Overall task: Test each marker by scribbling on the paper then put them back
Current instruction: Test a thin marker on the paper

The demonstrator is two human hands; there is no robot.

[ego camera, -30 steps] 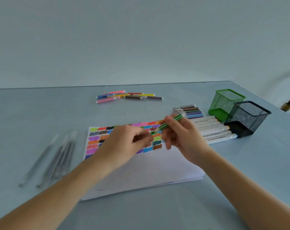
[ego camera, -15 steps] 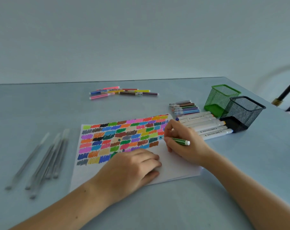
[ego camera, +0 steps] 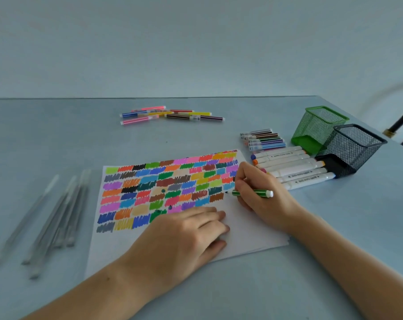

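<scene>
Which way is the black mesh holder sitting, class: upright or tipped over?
Tipped over. The black mesh holder lies on its side on the table, its solid base toward the white markers.

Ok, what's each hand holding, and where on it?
Right hand pinches the green marker around mid-barrel. Left hand holds nothing; it rests on the paper.

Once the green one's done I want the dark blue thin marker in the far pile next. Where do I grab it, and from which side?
Pinch the dark blue marker mid-barrel, coming from above. It lies flat at the pile's left end, its left half free; its right end runs under or against the yellow marker, so stay left. The left hand lying on the paper is the free one; the right hand holds the green marker.
</scene>
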